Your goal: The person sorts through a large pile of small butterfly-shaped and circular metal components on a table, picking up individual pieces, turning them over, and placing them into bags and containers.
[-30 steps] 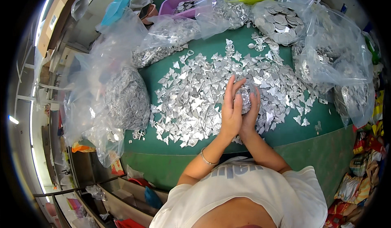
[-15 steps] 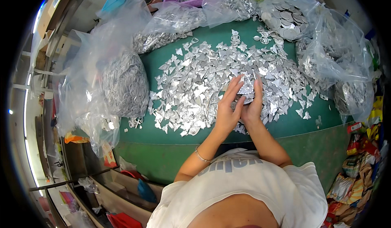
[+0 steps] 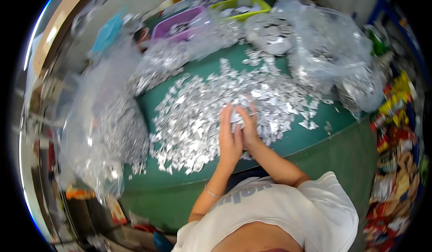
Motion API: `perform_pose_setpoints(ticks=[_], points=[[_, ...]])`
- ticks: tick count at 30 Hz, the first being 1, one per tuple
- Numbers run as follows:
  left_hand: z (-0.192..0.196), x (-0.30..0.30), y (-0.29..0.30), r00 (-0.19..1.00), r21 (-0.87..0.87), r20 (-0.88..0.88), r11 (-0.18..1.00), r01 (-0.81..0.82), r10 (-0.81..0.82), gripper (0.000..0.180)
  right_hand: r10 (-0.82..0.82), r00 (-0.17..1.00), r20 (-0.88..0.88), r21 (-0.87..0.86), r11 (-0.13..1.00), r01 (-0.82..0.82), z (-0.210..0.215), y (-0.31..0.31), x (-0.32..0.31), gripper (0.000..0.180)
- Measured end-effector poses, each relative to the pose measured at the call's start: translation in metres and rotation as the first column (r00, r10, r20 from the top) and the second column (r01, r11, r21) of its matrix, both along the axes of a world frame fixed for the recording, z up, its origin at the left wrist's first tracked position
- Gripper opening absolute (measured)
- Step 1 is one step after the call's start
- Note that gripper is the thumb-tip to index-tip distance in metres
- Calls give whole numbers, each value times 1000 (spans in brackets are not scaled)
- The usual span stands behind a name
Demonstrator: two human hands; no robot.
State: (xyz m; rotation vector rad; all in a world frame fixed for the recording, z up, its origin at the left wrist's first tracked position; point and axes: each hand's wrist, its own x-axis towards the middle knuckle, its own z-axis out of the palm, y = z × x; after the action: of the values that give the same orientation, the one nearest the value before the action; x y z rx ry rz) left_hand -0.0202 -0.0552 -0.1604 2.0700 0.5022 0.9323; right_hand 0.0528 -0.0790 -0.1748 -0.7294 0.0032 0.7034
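Observation:
A wide heap of small silver foil pieces (image 3: 198, 112) covers the green table (image 3: 315, 135). My left hand (image 3: 229, 137) and my right hand (image 3: 247, 126) stand palm to palm at the heap's near side, pressing a small stack of foil pieces (image 3: 237, 117) between them. The fingers point away from me and the stack shows only at the fingertips. A thin bracelet sits on my left wrist.
Clear plastic bags full of foil pieces lie at the left (image 3: 112, 135) and at the back right (image 3: 328, 54). A purple tray (image 3: 175, 25) and a yellow-green tray (image 3: 238, 4) stand at the back. Colourful packets (image 3: 396, 153) are stacked on the right.
The view has shifted and blurred as my head moved. My hands stay pressed together over the heap, their fingers now closer around the stack.

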Motion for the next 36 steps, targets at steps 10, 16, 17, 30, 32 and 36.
perform_pose_setpoints(ticks=[10,16,17,30,32,36], points=[[-3,-25,-12,986,-17,-2,986,-165,165,33,-23,982,-186,208,976,62,-8,5,24,13],[-13,-31,-21,987,42,-75,989,-140,143,29,92,974,-208,307,951,-25,2,-15,54,19],[-14,-32,-21,987,50,-82,990,-135,139,29,115,972,-205,350,936,-37,2,-19,61,19],[-31,-46,-15,985,147,-138,985,-87,108,38,14,980,-197,284,958,43,15,-87,90,35],[-32,-49,-13,983,161,-133,982,-101,123,39,20,975,-220,259,965,38,12,-87,85,36],[-33,-50,-8,978,177,-159,979,-103,132,38,54,971,-233,297,955,18,8,-88,82,37]])
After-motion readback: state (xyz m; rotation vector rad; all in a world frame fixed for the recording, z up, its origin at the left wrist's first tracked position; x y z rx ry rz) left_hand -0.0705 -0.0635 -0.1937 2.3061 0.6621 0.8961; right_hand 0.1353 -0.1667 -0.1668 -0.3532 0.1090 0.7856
